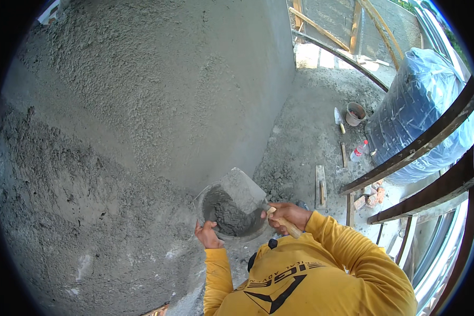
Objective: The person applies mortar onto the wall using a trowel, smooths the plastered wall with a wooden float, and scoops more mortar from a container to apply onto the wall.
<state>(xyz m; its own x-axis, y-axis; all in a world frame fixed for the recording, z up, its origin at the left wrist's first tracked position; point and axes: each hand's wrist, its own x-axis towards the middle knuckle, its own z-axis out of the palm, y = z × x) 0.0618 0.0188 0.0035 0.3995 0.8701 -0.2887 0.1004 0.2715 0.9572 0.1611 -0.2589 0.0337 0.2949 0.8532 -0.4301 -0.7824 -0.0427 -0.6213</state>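
My left hand (208, 235) grips the rim of a round pan (204, 203) that holds wet grey mortar (228, 215). My right hand (285, 215) is closed on the wooden handle of a trowel (242, 188). The trowel's flat grey blade lies over the far side of the pan. Both sleeves are yellow. A rough, freshly plastered grey wall (142, 95) rises right in front of the pan.
On the mortar-strewn floor lie a second trowel (338, 119), a small bucket (355, 113), a plastic bottle (358, 151) and wooden strips (321, 184). A large blue plastic-wrapped tank (421, 110) stands at right behind dark railing bars (416, 147). Broken bricks (371, 197) lie near the bars.
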